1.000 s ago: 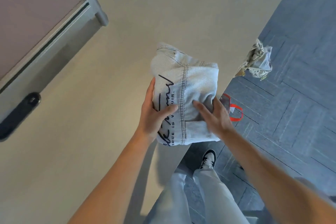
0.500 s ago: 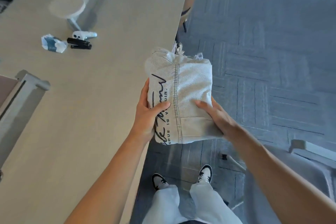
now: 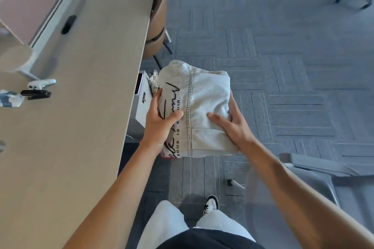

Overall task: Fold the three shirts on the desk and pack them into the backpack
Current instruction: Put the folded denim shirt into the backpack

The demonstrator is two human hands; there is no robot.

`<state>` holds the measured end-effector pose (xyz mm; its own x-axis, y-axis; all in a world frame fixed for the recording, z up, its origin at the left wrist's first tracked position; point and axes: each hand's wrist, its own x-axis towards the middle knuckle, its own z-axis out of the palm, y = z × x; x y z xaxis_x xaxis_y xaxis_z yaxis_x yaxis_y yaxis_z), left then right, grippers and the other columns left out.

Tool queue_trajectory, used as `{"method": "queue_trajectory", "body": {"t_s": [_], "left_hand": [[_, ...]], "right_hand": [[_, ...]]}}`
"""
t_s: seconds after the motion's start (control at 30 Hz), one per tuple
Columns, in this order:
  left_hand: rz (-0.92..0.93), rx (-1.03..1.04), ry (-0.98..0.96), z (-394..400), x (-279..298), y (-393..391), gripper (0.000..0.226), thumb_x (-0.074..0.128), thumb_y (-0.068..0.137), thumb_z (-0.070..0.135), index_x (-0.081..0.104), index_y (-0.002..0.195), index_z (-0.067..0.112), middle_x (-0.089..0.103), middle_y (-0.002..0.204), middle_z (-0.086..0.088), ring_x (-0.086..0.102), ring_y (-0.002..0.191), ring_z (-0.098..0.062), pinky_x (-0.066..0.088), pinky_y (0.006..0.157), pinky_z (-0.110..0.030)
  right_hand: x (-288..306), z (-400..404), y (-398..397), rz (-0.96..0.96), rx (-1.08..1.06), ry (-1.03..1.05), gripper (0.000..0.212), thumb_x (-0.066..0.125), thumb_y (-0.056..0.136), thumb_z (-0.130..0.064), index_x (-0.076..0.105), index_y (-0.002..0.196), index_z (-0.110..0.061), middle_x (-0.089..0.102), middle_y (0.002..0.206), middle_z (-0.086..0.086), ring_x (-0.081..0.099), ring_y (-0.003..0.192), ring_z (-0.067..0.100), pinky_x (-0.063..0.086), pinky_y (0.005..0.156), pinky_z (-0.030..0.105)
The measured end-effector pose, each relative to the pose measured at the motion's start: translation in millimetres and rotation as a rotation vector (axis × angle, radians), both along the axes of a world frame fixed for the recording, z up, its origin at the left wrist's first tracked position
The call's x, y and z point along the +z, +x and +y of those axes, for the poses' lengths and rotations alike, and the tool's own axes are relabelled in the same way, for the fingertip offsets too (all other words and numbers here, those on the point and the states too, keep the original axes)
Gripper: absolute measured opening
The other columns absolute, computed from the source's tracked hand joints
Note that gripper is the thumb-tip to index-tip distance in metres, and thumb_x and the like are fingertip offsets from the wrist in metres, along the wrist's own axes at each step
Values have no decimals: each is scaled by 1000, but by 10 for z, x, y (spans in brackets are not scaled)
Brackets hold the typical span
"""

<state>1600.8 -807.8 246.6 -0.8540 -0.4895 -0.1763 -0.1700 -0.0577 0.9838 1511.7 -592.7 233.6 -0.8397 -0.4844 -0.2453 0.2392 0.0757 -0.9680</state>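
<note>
A folded pale grey denim shirt (image 3: 204, 99) with black script lettering hangs in the air to the right of the desk (image 3: 81, 127), over the carpet. My left hand (image 3: 159, 121) grips its left edge, thumb on top. My right hand (image 3: 232, 123) grips its right edge, thumb on top and fingers curled underneath. Below the shirt, beside the desk's edge, a white boxy thing (image 3: 142, 103) with crumpled patterned cloth (image 3: 153, 81) and a bit of red shows; I cannot tell whether it is the backpack.
On the desk's left lie a white controller (image 3: 41, 84), a black stapler-like object (image 3: 36, 94) and a blue-white wad (image 3: 10, 98). A brown chair (image 3: 158, 26) is tucked at the desk's far edge. A grey office chair (image 3: 315, 180) stands at lower right.
The shirt, held in both hands, has moved off the desk to the right and now hangs over the floor. The view has swung right with it.
</note>
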Motion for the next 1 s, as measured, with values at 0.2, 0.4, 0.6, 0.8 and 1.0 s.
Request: {"method": "queue_trajectory", "body": {"t_s": [0.2,0.4,0.6,0.8,1.0], "left_hand": [[17,-110,-198,318,-50,-655,90,79,90,23,27,162,39,34,165,16,34,150,-4,33,124,-47],[-6,-153,-269,219,-178,-1417,77,73,96,23,33,160,37,37,162,19,34,148,2,31,125,-45],[-57,-129,-188,-157,-284,-2262,72,74,93,29,41,155,43,45,157,20,41,143,2,36,123,-42],[-56,-116,-174,-520,-257,-3087,70,74,92,28,43,154,43,47,155,21,42,143,2,36,122,-44],[-52,-84,-158,-594,-257,-4025,70,75,93,25,44,154,42,47,155,24,41,142,5,35,123,-40]], "right_hand": [[-73,325,-502,135,-130,113,97,81,89,-48,14,158,-62,56,148,-18,62,129,9,54,107,47],[-109,272,-1284,185,-122,234,82,70,97,-46,15,155,-66,57,134,-35,65,112,-7,55,99,24],[-102,-109,-2191,153,-73,250,79,72,96,-40,27,158,-56,68,131,-8,73,102,5,60,87,23],[27,-461,-3052,161,-30,246,85,79,92,-34,30,161,-46,52,148,-21,64,116,-9,54,93,15],[-25,-577,-4029,156,-25,245,83,80,90,-38,33,157,-53,54,144,-24,64,119,-3,56,104,32]]}}
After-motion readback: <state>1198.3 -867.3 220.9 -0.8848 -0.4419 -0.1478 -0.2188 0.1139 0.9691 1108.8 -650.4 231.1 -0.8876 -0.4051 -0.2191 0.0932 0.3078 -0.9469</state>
